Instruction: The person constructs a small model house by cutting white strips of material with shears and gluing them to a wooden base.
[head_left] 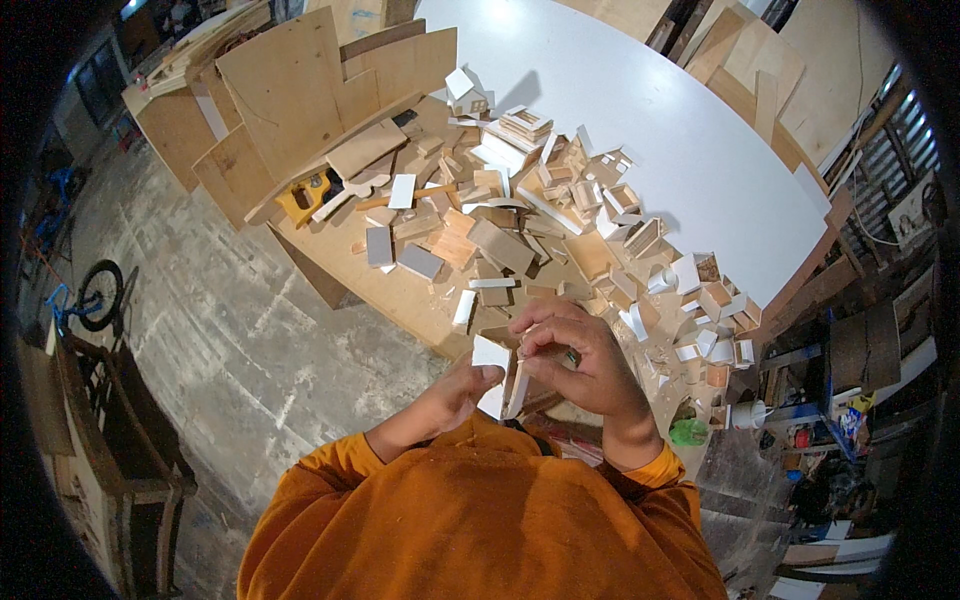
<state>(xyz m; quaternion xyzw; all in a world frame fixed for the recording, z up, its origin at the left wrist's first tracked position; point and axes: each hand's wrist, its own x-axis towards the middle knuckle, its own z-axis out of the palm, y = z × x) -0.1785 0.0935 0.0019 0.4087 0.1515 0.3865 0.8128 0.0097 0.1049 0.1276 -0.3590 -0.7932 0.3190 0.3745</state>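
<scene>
Close to my body, my left hand grips a small white-faced wooden piece, its thumb pressed on the white face. My right hand is beside it, fingers curled and bent toward the thumb. A thin light wooden strip stands between the two hands, near the right fingertips. Whether the strip is joined to the white piece cannot be made out, nor what the right fingers pinch. Just beyond the hands, a white block lies at the table's near edge.
Wooden offcuts and small box shapes crowd the plywood tabletop. A little white-roofed house stands at the back. A yellow-handled saw lies at the left, a white cup at the right. A large white panel stretches behind.
</scene>
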